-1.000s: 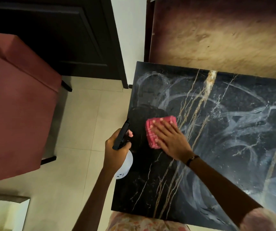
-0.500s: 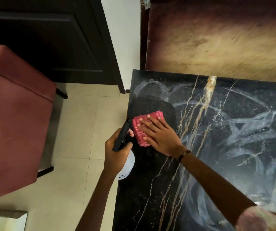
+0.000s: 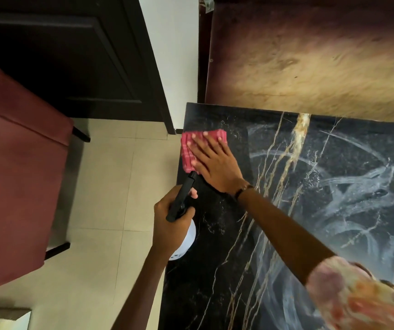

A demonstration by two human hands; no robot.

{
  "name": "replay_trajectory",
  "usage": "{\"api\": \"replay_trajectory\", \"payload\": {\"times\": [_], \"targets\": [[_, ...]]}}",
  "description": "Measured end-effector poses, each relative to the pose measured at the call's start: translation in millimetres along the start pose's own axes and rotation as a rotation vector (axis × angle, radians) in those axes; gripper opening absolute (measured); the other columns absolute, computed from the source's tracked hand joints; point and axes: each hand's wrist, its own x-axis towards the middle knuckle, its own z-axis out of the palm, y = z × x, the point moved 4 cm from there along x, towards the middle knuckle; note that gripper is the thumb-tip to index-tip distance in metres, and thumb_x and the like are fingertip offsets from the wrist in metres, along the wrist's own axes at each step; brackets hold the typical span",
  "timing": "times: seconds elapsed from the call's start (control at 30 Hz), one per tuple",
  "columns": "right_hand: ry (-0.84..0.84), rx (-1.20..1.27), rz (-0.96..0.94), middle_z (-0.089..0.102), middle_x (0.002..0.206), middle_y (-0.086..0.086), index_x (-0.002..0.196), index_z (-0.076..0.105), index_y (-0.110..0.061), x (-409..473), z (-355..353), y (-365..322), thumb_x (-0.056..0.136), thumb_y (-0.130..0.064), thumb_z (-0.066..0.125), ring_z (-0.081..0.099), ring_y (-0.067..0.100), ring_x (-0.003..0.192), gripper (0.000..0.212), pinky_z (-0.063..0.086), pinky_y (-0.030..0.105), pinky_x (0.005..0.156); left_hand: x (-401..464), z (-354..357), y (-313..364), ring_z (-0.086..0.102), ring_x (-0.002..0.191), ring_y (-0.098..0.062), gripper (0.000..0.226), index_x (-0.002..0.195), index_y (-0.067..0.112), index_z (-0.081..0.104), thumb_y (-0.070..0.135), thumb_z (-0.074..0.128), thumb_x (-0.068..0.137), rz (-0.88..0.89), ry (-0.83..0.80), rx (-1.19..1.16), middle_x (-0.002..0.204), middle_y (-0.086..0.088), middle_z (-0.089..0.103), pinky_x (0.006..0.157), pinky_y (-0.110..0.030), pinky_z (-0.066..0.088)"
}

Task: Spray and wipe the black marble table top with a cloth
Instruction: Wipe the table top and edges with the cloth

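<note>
Counts: one cloth (image 3: 192, 148), one spray bottle (image 3: 183, 241), one table (image 3: 334, 198), two hands
Right hand (image 3: 215, 163): lying flat with fingers spread, pressing the red cloth onto the table's corner at 11 o'clock
Left hand (image 3: 169, 225): its grip is curling round the spray bottle's neck, holding it at the table's 9 o'clock edge, black nozzle pointing to 12 o'clock
Table: showing whitish streaks toward 3 o'clock
</note>
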Motion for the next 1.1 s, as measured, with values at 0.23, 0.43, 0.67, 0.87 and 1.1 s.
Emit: {"api": "replay_trajectory", "payload": {"times": [0.23, 0.43, 0.67, 0.87, 1.1], "targets": [[0.036, 0.001, 0.223, 0.013, 0.160, 0.000, 0.150, 0.008, -0.028, 0.6, -13.2, 73.3, 0.101, -0.044, 0.020, 0.006, 0.023, 0.149, 0.053, 0.003, 0.046, 0.121, -0.6, -4.2, -0.4, 0.065, 0.081, -0.002, 0.030, 0.095, 0.022, 0.062, 0.001, 0.058, 0.074, 0.020, 0.054, -0.004, 0.086, 0.010, 0.067, 0.081, -0.014, 0.051], [0.035, 0.072, 0.307, 0.008, 0.161, 0.001, 0.152, 0.010, -0.026, 84.9, -21.0, 24.3, 0.102, -0.042, 0.020, 0.001, 0.026, 0.149, 0.054, -0.004, 0.048, 0.120, -7.8, -3.7, 0.3, 0.065, 0.082, -0.006, 0.023, 0.095, 0.012, 0.064, 0.017, 0.055, 0.075, 0.051, -0.015, -0.081, 0.088, 0.005, 0.068, 0.080, -0.015, 0.051], [-0.032, -0.011, 0.025, 0.014, 0.160, -0.001, 0.151, 0.012, -0.028, -7.0, -4.0, 12.2, 0.100, -0.049, 0.015, 0.004, 0.022, 0.149, 0.055, 0.004, 0.047, 0.121, -6.9, -7.9, -1.9, 0.063, 0.073, 0.002, 0.032, 0.094, 0.025, 0.061, 0.001, 0.059, 0.072, 0.067, 0.025, -0.036, 0.077, 0.021, 0.061, 0.075, -0.009, 0.049], [0.012, 0.034, 0.415, 0.006, 0.161, 0.001, 0.151, 0.007, -0.028, -32.6, -23.6, 117.1, 0.097, -0.050, 0.009, -0.001, 0.023, 0.149, 0.057, -0.001, 0.046, 0.121, -4.8, -3.1, -1.4, 0.062, 0.070, -0.004, 0.022, 0.093, 0.005, 0.065, -0.001, 0.057, 0.073, 0.053, -0.063, -0.042, 0.083, 0.006, 0.067, 0.075, -0.013, 0.050], [0.042, 0.069, 0.373, 0.005, 0.161, 0.000, 0.152, 0.008, -0.027, 19.9, -20.7, 82.9, 0.102, -0.041, 0.022, -0.001, 0.024, 0.149, 0.053, -0.005, 0.047, 0.119, -4.2, -2.8, -0.4, 0.065, 0.075, -0.006, 0.025, 0.097, 0.005, 0.066, 0.013, 0.058, 0.075, 0.045, -0.005, -0.025, 0.090, -0.001, 0.070, 0.077, -0.017, 0.051]]}}
